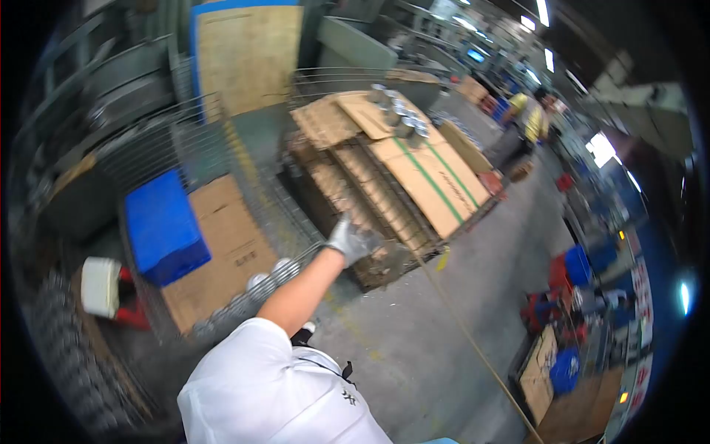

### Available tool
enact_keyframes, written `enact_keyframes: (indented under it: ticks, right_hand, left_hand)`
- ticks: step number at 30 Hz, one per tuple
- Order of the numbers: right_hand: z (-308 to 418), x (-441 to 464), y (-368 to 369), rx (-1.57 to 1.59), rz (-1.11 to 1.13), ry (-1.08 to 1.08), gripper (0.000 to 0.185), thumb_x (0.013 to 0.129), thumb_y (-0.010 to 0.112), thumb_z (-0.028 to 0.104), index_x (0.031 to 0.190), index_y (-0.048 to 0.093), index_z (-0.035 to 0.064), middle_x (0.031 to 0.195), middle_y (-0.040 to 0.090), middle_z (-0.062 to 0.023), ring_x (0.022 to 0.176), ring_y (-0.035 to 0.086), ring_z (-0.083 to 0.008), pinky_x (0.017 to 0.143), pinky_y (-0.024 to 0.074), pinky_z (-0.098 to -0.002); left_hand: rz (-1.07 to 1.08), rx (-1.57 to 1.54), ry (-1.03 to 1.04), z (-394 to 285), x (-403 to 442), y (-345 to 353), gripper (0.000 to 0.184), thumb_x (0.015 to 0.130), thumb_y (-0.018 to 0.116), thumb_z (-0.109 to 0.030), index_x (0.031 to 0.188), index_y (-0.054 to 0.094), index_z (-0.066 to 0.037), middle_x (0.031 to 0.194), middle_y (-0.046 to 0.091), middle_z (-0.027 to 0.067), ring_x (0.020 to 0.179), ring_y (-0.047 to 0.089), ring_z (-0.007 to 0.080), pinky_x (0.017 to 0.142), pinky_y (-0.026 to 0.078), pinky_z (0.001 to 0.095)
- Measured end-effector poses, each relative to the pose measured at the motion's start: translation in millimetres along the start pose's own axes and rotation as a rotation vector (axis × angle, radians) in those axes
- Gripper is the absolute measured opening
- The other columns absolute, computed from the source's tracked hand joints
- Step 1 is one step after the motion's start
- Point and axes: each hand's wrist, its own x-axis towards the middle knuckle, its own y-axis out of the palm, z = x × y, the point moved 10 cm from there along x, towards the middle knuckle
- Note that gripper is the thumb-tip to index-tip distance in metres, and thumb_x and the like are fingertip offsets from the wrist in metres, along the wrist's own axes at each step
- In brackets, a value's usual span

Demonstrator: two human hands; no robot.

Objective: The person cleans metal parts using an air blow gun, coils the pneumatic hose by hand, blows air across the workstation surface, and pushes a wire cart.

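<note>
My left hand [350, 241], in a pale glove with greyish fingers, reaches out over the near corner of a low stack of flattened cardboard [347, 189]. One digit sticks up apart from the others, which are blurred and seem stretched out. Nothing is plainly held in it, and whether it touches the stack I cannot tell. A thin tan cord or rod [473, 337] runs from the stack's near edge down to the bottom right. On top lies a cardboard sheet with green stripes [429, 174], bearing several silvery metal cylinders [403, 118]. My right hand is out of view.
To the left, a blue crate [164, 226] sits beside brown cardboard [229, 244] near wire-mesh sides. A white container [100, 287] is farther left. Another person [526, 122] stands beyond the stack. Blue and red bins [566, 270] line the right side.
</note>
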Motion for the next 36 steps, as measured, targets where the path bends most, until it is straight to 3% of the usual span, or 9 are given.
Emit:
enact_keyframes:
  ticks: [5,11,14,20,21,24,25,28,36]
  right_hand:
    - [-30.2,69.6,-40.9,0.035,0.114,0.058,0.032,0.087,0.062,0.037,0.091,0.064,0.0053,0.068,0.059,0.0031,0.048,0.043,-0.0046,0.043,0.0325,-0.0190]
    - [-105.0,209.2,-156.8,-0.218,-0.172,0.047,0.029,0.091,0.060,0.032,0.116,0.063,0.0154,0.064,0.047,0.0027,0.052,0.042,-0.0091,0.050,0.0357,-0.0241]
    - [-168.6,183.7,-49.6,-0.259,-0.481,-0.045,0.021,0.090,0.060,0.028,0.107,0.065,0.0159,0.060,0.042,0.0051,0.047,0.034,-0.0065,0.046,0.0261,-0.0217]
    - [-355.0,254.1,133.2,-0.182,-0.301,0.111,0.028,0.092,0.058,0.024,0.118,0.060,0.0134,0.062,0.033,0.0072,0.051,0.030,-0.0026,0.047,0.0234,-0.0171]
    - [-426.8,369.4,112.9,-0.007,0.318,0.079,0.037,0.094,0.054,0.024,0.129,0.053,0.0114,0.064,0.031,0.0071,0.051,0.028,-0.0027,0.045,0.0225,-0.0171]
    - [-466.8,216.9,323.6,0.000,0.098,0.477,0.017,0.089,0.058,0.020,0.102,0.067,0.0144,0.054,0.041,0.0041,0.043,0.035,-0.0057,0.041,0.0234,-0.0206]
    - [-505.5,227.2,332.7,-0.173,0.130,0.481,0.057,0.087,0.062,0.024,0.141,0.043,0.0161,0.123,0.059,-0.0207,0.043,0.039,-0.0060,0.041,0.0266,-0.0193]
    - [-590.6,182.3,428.9,-0.136,0.608,0.468,0.043,0.095,0.053,0.025,0.134,0.048,0.0098,0.065,0.034,0.0074,0.051,0.030,-0.0020,0.042,0.0218,-0.0180]
    - [-686.1,-133.2,655.3,-0.243,1.320,0.909,0.037,0.095,0.055,0.028,0.122,0.050,0.0040,0.075,0.061,-0.0074,0.058,0.060,-0.0167,0.042,0.0361,-0.0220]
  left_hand:
    - [0.025,0.363,0.289,-111.4,91.7,19.0,0.036,0.092,0.046,-0.047,0.098,0.064,-0.016,0.107,0.066,0.0025,0.103,0.058,0.0218,0.090,0.041,0.0461]
    - [-0.122,0.159,0.483,-216.6,83.8,60.9,0.015,0.092,0.059,-0.032,0.096,0.063,-0.018,0.075,0.062,-0.0053,0.051,0.049,0.0095,0.045,0.037,0.0257]
    - [-0.006,0.206,0.599,-245.6,76.0,95.5,0.019,0.097,0.051,-0.033,0.102,0.061,-0.018,0.070,0.054,-0.0081,0.047,0.034,0.0025,0.040,0.025,0.0185]
    - [-0.058,0.523,1.044,-256.0,22.4,206.1,0.021,0.094,0.058,-0.027,0.113,0.060,-0.018,0.077,0.060,-0.0014,0.056,0.052,0.0092,0.045,0.039,0.0218]
    - [-0.083,0.562,1.110,-267.9,14.9,213.8,0.025,0.093,0.060,-0.023,0.117,0.059,-0.016,0.081,0.063,0.0015,0.059,0.057,0.0105,0.046,0.042,0.0225]
    - [-0.066,0.629,1.216,-286.0,-1.0,250.0,0.026,0.094,0.058,-0.021,0.118,0.058,-0.013,0.079,0.064,0.0028,0.060,0.059,0.0111,0.048,0.046,0.0234]
    - [-0.055,0.656,1.236,-282.8,-7.4,260.8,0.027,0.095,0.057,-0.022,0.120,0.058,-0.013,0.080,0.063,0.0026,0.062,0.060,0.0108,0.049,0.047,0.0232]
    - [0.078,0.676,1.246,-281.8,-12.0,286.5,0.028,0.096,0.055,-0.019,0.122,0.057,-0.010,0.080,0.065,0.0056,0.061,0.062,0.0120,0.049,0.048,0.0221]
    - [0.165,1.067,1.056,-230.1,48.1,304.3,0.035,0.090,0.064,-0.015,0.121,0.057,-0.001,0.088,0.068,0.0065,0.072,0.064,0.0126,0.065,0.054,0.0262]
